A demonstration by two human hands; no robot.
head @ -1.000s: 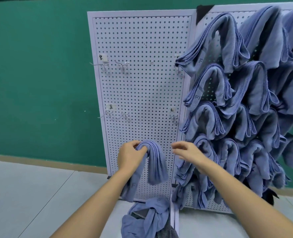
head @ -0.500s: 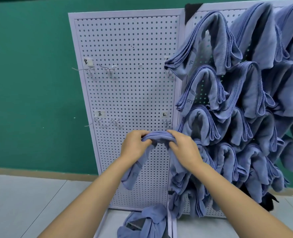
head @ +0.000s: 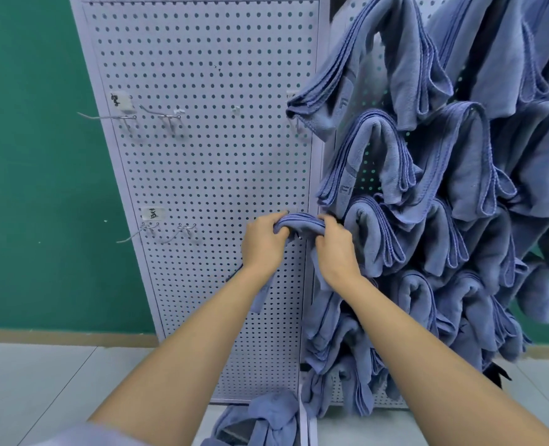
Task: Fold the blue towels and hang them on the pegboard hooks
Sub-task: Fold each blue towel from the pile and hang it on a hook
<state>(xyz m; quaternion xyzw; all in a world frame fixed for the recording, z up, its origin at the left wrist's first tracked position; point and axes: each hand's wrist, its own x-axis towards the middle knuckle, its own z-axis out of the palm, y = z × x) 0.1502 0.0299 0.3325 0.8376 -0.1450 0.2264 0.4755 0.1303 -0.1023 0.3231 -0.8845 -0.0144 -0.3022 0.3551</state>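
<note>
At frame centre, the folded blue towel [head: 301, 223] is pinched by the left hand [head: 261, 246] and the right hand [head: 337, 251]; the covered hook could be missed.

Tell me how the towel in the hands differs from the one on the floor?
The held towel is folded; the floor towel is crumpled. The held towel is up at the pegboard, gripped by left hand and right hand; the floor towel lies untouched below. Both are blue.
</note>
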